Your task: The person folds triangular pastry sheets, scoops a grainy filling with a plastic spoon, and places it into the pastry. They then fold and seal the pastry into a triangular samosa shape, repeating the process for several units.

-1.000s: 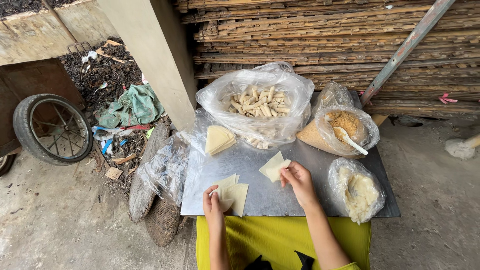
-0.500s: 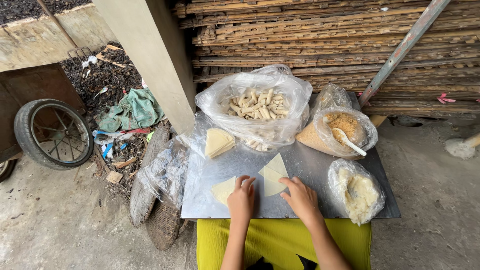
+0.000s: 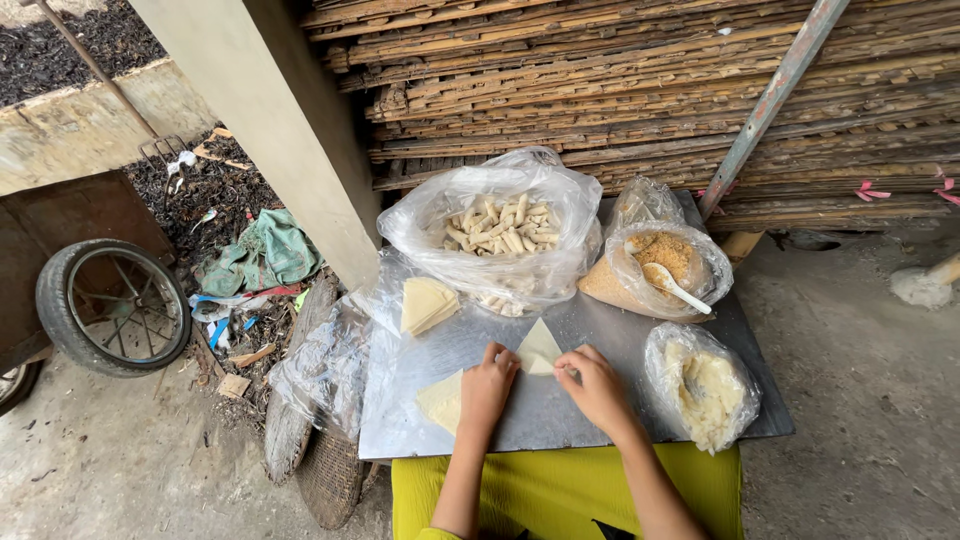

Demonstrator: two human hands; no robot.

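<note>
My left hand [image 3: 487, 385] and my right hand [image 3: 592, 385] both touch a pale triangular wrapper sheet [image 3: 540, 348] lying on the grey metal tray [image 3: 600, 335]. The fingers of both hands pinch its lower edges. A second wrapper sheet [image 3: 441, 399] lies flat on the tray just left of my left hand. A small stack of triangular wrappers [image 3: 427, 303] sits further back on the left.
A clear bag of rolled pieces [image 3: 500, 228] stands at the back of the tray. Beside it are a bag of orange-brown crumbs with a white spoon [image 3: 660, 265] and a bag of pale filling [image 3: 705, 385]. A wheel [image 3: 112, 305] and rubbish lie left; stacked wood behind.
My left hand moved right, off the flat wrapper, and joined my right hand on the other wrapper, which now lies more central.
</note>
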